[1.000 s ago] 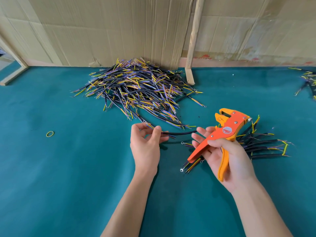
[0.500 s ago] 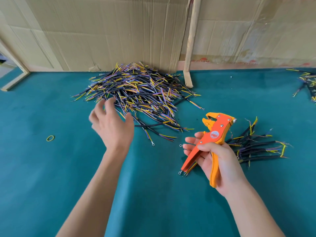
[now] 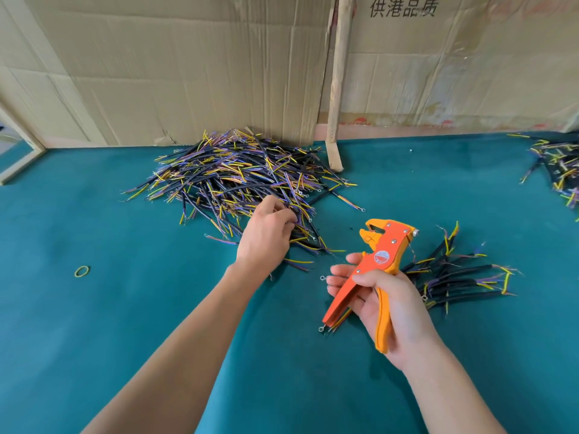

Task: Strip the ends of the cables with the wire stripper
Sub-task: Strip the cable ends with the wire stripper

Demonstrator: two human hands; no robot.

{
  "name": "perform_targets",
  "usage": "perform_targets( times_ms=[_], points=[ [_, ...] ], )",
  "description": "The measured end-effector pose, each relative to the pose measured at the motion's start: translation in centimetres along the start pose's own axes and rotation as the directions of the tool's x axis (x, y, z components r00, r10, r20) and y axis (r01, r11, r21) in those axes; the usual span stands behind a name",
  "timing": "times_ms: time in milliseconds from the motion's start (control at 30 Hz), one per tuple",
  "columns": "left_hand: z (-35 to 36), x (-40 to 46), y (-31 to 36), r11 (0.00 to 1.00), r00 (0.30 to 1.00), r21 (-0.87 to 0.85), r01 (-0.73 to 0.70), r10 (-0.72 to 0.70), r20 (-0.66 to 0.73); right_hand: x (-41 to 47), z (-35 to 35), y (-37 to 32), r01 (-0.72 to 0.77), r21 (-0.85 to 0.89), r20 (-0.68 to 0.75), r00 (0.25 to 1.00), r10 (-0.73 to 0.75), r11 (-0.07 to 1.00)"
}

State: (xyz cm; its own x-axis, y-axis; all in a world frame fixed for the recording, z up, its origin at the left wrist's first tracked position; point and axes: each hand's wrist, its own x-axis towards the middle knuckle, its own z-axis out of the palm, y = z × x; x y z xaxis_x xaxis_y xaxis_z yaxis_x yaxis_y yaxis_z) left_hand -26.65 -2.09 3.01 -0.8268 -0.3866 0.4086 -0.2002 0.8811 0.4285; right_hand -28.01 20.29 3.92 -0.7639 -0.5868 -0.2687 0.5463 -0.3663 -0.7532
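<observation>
Head view: left hand (image 3: 266,236) at near edge of pile (image 3: 238,180), fingers curled into cables; grip on one cable not discernible. Right hand (image 3: 385,305) wrapped round stripper (image 3: 380,261), handles apart. Risk: tangled strands, several cables lifted together; snagging on ring terminals likely.

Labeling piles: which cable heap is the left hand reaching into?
The big cable pile against the cardboard; the left hand is at its near edge.
</observation>
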Motion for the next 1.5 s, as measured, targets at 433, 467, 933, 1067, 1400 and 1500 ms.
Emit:
perform_targets(
  times_ms=[433,467,933,1067,1400,1500],
  points=[
    [1.9,0.1,5.5,0.917,0.885,-0.398,0.020,-0.202,-0.421,1.1,-1.1,-0.6,0.154,-0.039,-0.200,0.967,-0.159,0.987],
    [2.3,0.0,5.4,0.908,0.884,-0.419,0.014,-0.208,-0.420,1.1,-1.3,-0.7,0.165,-0.063,-0.214,0.961,-0.175,0.984],
    [4.2,-0.4,4.6,0.884,0.922,-0.421,-0.203,0.027,-0.387,6.3,0.0,-3.5,0.043,-0.052,0.020,0.999,-0.042,0.998],
    [4.4,-0.4,4.7,0.881,0.917,-0.427,-0.204,0.019,-0.399,6.3,-0.8,-3.2,0.012,-0.049,0.071,0.997,-0.008,0.999],
    [3.8,0.0,7.4,0.385,0.839,-0.914,0.131,-0.534,-0.105,6.1,0.1,-2.4,-0.074,-0.051,0.145,0.986,0.080,0.996],
    [3.2,1.0,6.4,-0.007,0.810,-0.993,0.114,-0.578,0.097,6.0,0.1,-2.5,-0.097,-0.175,0.177,0.976,0.128,0.980]
  ],
)
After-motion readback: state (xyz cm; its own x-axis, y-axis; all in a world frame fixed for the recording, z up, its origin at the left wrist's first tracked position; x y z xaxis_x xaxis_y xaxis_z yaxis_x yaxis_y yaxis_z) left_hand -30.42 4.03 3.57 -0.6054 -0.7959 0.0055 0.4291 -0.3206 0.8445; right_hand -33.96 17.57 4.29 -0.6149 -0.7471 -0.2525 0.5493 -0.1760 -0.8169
